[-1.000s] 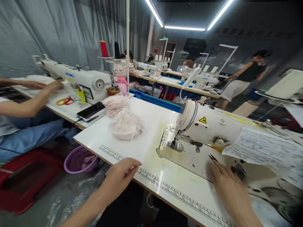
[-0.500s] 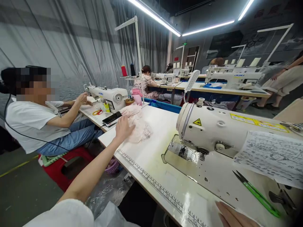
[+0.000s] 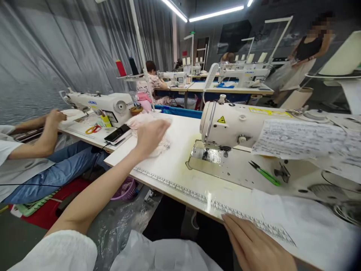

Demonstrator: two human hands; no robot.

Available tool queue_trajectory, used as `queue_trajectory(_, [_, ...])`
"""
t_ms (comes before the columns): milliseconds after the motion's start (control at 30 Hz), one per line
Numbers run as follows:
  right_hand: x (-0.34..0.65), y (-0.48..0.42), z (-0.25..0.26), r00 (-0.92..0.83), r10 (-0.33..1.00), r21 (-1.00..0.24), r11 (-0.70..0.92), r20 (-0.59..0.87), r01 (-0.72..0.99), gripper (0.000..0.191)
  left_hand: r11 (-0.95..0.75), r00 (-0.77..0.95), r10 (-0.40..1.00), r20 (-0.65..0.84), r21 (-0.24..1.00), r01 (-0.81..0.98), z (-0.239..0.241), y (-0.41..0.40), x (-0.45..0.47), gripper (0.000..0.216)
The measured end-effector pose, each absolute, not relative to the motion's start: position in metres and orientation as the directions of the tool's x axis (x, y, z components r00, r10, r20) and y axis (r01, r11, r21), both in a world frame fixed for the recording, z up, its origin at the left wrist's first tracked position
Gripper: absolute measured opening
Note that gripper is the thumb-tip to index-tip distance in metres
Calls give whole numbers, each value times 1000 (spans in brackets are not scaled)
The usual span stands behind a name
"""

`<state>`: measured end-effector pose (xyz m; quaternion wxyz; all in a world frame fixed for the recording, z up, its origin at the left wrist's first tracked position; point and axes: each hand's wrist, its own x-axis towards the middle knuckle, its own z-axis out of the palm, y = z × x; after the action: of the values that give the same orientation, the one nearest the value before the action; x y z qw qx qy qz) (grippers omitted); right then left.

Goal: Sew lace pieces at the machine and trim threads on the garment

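Note:
My left hand (image 3: 152, 136) is over the pale pink lacy fabric (image 3: 141, 119) heaped at the left end of the white sewing table (image 3: 180, 158). Motion blurs its fingers, so I cannot tell whether they grip any cloth. At the table's front edge, my right hand (image 3: 254, 241) lies with fingers stretched out beside the printed ruler strip (image 3: 194, 194). A thin white cloth (image 3: 293, 214) is spread on the tabletop beyond it. Before me stands the white sewing machine (image 3: 234, 124), a handwritten paper (image 3: 299, 139) hanging over its body.
Green-handled thread snips (image 3: 265, 174) lie near the machine base. A phone (image 3: 117, 133) and orange-handled scissors (image 3: 93, 129) rest at the neighbouring machine (image 3: 98, 105). A co-worker's arm (image 3: 50, 128) is at far left. A purple basket (image 3: 124, 190) sits below the table.
My view has swung right. The left hand has lifted and moved right over the pink fabric. More of my right hand and the white cloth now show.

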<state>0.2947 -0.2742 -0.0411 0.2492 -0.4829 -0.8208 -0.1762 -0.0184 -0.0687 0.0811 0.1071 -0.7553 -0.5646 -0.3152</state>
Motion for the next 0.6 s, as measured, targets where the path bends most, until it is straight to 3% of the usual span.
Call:
queue_trajectory(100, [272,-278,-27,-429,745,20,489,512,872,32,-584,471,765,438,165,795,29,-116,11,35])
queue_trajectory(200, [271,-269,-21,-412,797,-119,508,442,853,34,-746,663,659,356,192,638,-6,-142,14,28])
queue_trajectory(333, [277,-226,-11,-335,863,-317,461,378,829,30,-730,614,679,401,287,620,-11,-117,10,26])
queue_trajectory(400, [272,-194,-7,-277,901,-416,405,334,814,31,-675,603,737,305,301,674,-8,-91,17,34])
queue_trajectory(467, [263,-162,-5,-217,944,-505,318,250,802,48,-645,625,759,181,341,684,-7,-67,29,40])
queue_trajectory(533, [254,-135,-5,-158,978,-582,210,139,786,61,-629,649,753,103,399,667,-7,-52,41,24])
queue_trajectory(600, [249,-116,-6,-144,989,-662,117,13,740,52,-614,673,737,67,483,625,-7,-43,48,11])
